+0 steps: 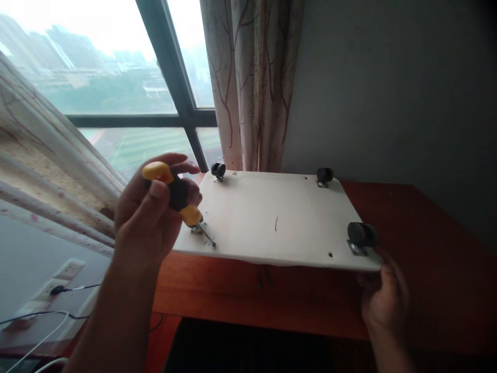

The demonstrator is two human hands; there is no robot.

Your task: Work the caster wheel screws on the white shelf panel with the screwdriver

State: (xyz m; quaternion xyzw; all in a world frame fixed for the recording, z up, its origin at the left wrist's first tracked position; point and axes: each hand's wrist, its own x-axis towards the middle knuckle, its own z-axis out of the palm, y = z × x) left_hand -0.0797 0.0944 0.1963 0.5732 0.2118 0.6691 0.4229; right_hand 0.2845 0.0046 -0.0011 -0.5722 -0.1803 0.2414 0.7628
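My left hand (155, 207) is wrapped round the handle of a yellow and black screwdriver (192, 215), whose metal shaft slants down to the right over the near left of a white board (267, 212). Black casters (362, 235) on metal plates stand up from the board's corners. At the near left corner a metal plate (204, 226) shows, partly hidden by the screwdriver and my hand. Small dark marks or screws lie by the screwdriver tip; I cannot tell which. My right hand (386, 298) grips the board's near right corner, thumb at the edge, below a caster.
The board rests on a reddish-brown wooden table (419, 238). Two thin dark pieces (259, 280) are at its front. A window (116, 77) and curtains (256, 83) stand behind and left. Power sockets (62, 282) with cables are at the lower left, a grey wall (388, 93) at the right.
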